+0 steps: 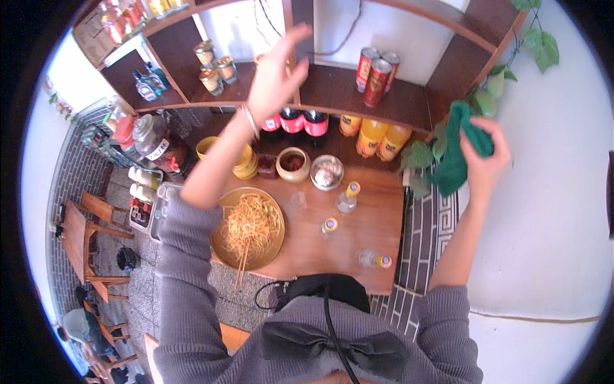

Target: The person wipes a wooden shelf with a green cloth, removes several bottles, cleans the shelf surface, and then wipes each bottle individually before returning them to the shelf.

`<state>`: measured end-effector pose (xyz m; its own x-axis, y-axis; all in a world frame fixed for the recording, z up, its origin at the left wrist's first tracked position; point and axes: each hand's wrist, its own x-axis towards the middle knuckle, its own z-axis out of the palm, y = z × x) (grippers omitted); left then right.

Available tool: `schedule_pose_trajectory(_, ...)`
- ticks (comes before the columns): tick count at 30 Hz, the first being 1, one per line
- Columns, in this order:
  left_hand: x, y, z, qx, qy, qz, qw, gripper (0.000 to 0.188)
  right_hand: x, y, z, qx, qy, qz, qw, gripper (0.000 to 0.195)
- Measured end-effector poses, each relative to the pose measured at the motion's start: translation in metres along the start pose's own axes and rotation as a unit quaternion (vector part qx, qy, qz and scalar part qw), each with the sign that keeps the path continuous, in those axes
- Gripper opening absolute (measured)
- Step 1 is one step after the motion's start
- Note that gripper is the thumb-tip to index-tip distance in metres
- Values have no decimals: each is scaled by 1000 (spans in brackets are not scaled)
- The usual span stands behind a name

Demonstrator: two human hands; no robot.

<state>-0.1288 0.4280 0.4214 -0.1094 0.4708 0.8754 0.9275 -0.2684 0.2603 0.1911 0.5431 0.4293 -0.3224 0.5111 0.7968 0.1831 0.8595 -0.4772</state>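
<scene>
My right hand point(487, 156) grips a crumpled green cloth point(453, 168), held up beside the white wall and a leafy vine point(417, 156). Raised in front of the dark wooden shelf point(331, 91), my left hand point(278, 79) has its fingers apart and holds nothing; it looks slightly blurred. Red drink cans point(377, 81) stand stacked on the shelf to its right, and small jars point(211, 72) to its left. Below it are dark soda bottles point(291, 121), partly hidden by my wrist, and orange drink bottles point(371, 137).
On the wooden table point(307, 254) sit a large bowl of noodles point(252, 225) with chopsticks, a ceramic pot point(292, 164), a metal bowl of garlic point(327, 173) and small clear bottles point(346, 199). A big glass jar point(156, 139) stands left; a person point(84, 326) is at lower left.
</scene>
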Motion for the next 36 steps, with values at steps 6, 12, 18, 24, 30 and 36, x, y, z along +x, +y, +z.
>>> schedule_pose_trajectory(6, -46, 28, -52, 16, 0, -60, 998, 44, -56, 39, 37, 27, -369, -25, 929, 29)
schedule_pose_trajectory(12, 41, 0, -105, 35, 114, -52, 991, 42, -179, 160, 87, 58, -488, 159, 856, 22)
schedule_pose_trajectory(18, 120, -64, -95, -38, 155, -170, 972, 86, -276, 235, 92, -65, -564, 179, 804, 32)
schedule_pose_trajectory(24, 140, -77, -56, 38, 183, -235, 954, 121, -277, 216, 88, -132, -769, 238, 579, 58)
schedule_pose_trajectory(30, 149, -74, -22, 79, 221, -262, 936, 118, -51, 45, 86, 96, -658, 70, 743, 52)
schedule_pose_trajectory(36, 152, -87, -24, 86, 236, -288, 924, 113, 182, -98, 117, 231, -163, -92, 955, 20)
